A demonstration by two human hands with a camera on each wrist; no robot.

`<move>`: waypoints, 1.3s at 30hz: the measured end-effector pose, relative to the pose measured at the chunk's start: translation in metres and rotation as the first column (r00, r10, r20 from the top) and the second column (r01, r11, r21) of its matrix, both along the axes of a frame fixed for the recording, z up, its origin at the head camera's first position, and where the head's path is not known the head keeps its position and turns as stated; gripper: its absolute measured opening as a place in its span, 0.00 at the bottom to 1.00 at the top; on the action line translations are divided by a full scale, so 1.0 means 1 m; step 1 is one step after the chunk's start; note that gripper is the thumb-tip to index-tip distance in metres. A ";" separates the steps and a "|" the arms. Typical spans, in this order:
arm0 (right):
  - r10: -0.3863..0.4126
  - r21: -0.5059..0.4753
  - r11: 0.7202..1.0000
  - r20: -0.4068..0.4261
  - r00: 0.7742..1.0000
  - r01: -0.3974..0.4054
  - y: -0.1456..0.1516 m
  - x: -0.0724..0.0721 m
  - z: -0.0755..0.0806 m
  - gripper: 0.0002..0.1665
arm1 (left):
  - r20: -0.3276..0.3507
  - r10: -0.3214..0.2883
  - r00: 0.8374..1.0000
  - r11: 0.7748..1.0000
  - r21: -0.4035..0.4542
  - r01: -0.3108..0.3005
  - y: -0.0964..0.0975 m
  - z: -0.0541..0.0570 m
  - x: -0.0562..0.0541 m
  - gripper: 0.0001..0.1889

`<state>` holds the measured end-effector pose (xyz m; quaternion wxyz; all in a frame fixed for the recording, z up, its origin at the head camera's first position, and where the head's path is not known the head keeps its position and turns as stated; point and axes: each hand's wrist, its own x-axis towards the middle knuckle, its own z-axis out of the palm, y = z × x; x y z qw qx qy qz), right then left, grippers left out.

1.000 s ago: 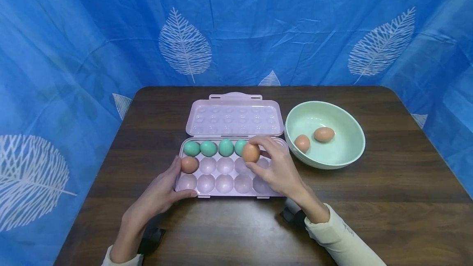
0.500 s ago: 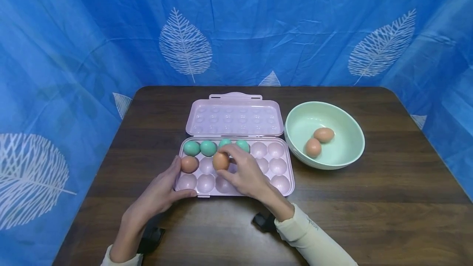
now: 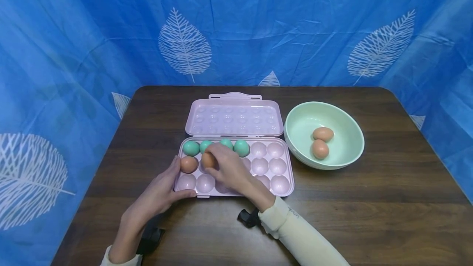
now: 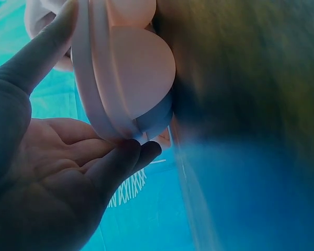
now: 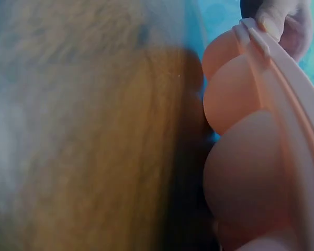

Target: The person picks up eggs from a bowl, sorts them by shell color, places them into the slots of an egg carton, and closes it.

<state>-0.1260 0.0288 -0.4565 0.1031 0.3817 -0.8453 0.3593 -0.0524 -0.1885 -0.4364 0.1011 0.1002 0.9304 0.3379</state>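
Observation:
A pale pink plastic egg box [image 3: 286, 171] lies with its lid [image 3: 234, 118] folded back. Several green eggs [image 3: 241, 148] sit in its back row. One brown egg [image 3: 189, 164] fills the leftmost cup of the middle row. My left hand [image 3: 157, 194] grips the box's front left corner; in the left wrist view the thumb [image 4: 47, 49] lies along the rim and fingers reach around the end. My right hand [image 3: 229, 167] pinches another brown egg [image 3: 208, 160] at the second cup of the middle row, partly hidden by the fingers. Whether it touches the cup, I cannot tell.
Right of the box stands a light green bowl [image 3: 349, 147] holding two brown eggs [image 3: 320, 149] that touch. Everything rests on a dark wooden table [image 3: 391, 184]. Blue cloth [image 3: 295, 19] with white leaf prints hangs behind it and at both sides.
My right hand has moved left across the box with its brown egg. One egg in the bowl has rolled right, against the other. My left hand has stayed at the corner.

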 end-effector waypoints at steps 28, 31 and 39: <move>0.022 -0.015 1.000 0.036 0.999 -0.021 0.005 0.004 -0.008 0.19 | -0.025 -0.007 1.000 1.000 -0.009 0.007 0.000 -0.002 0.001 0.58; 0.003 -0.044 0.999 0.068 0.998 0.000 0.011 0.005 -0.004 0.22 | -0.023 -0.007 1.000 1.000 -0.013 0.007 0.000 -0.002 0.000 0.58; -0.010 -0.162 0.986 0.110 0.994 0.028 0.032 0.005 0.011 0.26 | -0.016 -0.003 1.000 1.000 -0.021 0.003 0.000 -0.002 -0.001 0.59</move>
